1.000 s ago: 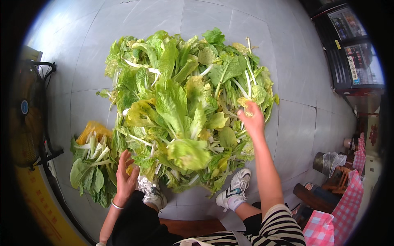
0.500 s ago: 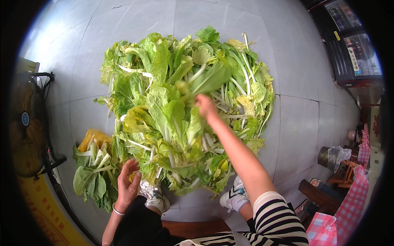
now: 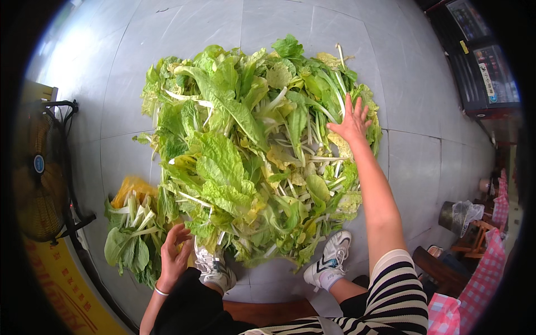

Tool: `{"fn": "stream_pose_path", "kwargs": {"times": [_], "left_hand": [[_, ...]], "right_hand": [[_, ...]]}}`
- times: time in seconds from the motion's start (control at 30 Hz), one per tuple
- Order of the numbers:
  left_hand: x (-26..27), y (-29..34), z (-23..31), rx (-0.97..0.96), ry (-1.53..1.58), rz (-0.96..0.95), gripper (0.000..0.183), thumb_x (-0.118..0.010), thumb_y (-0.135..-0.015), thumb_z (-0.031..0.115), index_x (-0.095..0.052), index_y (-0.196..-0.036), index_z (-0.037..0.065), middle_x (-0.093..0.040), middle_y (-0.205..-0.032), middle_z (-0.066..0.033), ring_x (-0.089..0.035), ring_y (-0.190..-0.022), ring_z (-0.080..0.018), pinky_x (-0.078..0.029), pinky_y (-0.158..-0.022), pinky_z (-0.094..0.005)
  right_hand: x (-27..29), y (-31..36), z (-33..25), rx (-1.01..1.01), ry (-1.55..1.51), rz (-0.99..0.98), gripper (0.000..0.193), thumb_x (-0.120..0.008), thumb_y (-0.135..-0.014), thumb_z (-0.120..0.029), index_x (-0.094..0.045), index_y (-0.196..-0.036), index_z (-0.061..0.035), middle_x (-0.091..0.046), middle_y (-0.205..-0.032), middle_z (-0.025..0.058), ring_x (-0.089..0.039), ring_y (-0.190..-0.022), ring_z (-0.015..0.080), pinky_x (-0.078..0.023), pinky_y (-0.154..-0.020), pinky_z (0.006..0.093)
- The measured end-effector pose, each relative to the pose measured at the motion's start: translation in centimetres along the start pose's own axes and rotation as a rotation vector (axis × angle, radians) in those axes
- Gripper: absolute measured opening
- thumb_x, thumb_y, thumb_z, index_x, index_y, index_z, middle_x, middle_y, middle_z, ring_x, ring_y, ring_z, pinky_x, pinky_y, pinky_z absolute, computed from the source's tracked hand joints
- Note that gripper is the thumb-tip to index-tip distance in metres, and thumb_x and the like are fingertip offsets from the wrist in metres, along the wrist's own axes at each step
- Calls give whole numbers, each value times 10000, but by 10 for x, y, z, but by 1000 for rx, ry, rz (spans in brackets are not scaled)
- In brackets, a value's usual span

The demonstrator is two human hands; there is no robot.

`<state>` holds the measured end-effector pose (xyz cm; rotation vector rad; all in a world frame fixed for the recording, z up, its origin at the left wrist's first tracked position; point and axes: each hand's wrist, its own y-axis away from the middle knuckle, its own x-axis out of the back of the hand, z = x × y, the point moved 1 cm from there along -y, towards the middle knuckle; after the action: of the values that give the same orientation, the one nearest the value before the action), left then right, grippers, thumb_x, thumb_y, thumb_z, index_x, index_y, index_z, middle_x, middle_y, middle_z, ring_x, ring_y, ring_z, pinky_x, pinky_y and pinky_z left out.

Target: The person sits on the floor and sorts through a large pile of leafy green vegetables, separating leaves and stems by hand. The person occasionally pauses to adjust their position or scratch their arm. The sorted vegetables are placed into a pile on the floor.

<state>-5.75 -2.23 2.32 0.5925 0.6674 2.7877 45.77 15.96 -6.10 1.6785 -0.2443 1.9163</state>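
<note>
A wide heap of leafy greens [image 3: 223, 162], pale green to yellow with white stalks, spreads over the floor in front of me. At its right side my right hand [image 3: 353, 124] is spread open, fingers apart, over long white stalks [image 3: 339, 92] and leaves, gripping nothing. My left hand [image 3: 175, 254] hovers by my left knee near the heap's lower left edge. Its fingers are loosely curved and apart, with nothing seen in them. Close to it on the left lies a bunch of darker greens [image 3: 132, 240] with cut white stalks, beside a yellow-orange bag [image 3: 134, 188].
A large floor fan [image 3: 42, 167] stands at the left, above a yellow panel [image 3: 67, 290]. My white shoes [image 3: 329, 259] flank the heap's near edge. To the right are a dark glass-front cabinet [image 3: 474, 61], a bin with a plastic bag [image 3: 448, 216] and pink checked cloths [image 3: 483, 268].
My right hand has moved from the middle of the heap to its right side and opened. The leaves it was moving now lie spread on the heap. My left hand has barely shifted.
</note>
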Motion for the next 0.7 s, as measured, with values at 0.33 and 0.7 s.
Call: {"fn": "stream_pose_path", "kwargs": {"times": [0.33, 0.7], "left_hand": [[-2, -8, 12, 14, -46, -57, 427, -589, -873, 28, -450, -1275, -16, -636, -1055, -128, -629, -963, -185, -499, -847, -314], [-9, 1, 22, -41, -47, -87, 421, -591, -874, 29, -456, -1269, -19, -645, -1051, -138, -633, -946, -196, -498, -829, -314]], "right_hand": [[-24, -1, 26, -286, -798, -150, 996, -723, -694, -73, -131, -1495, -104, -413, -1393, 241, -593, -1048, 290, -496, -915, 397], [6, 201, 4, 294, -962, -409, 610, -739, -759, -306, -504, -1259, -47, -492, -1294, 166, -469, -1222, 326, -402, -1041, 455]]}}
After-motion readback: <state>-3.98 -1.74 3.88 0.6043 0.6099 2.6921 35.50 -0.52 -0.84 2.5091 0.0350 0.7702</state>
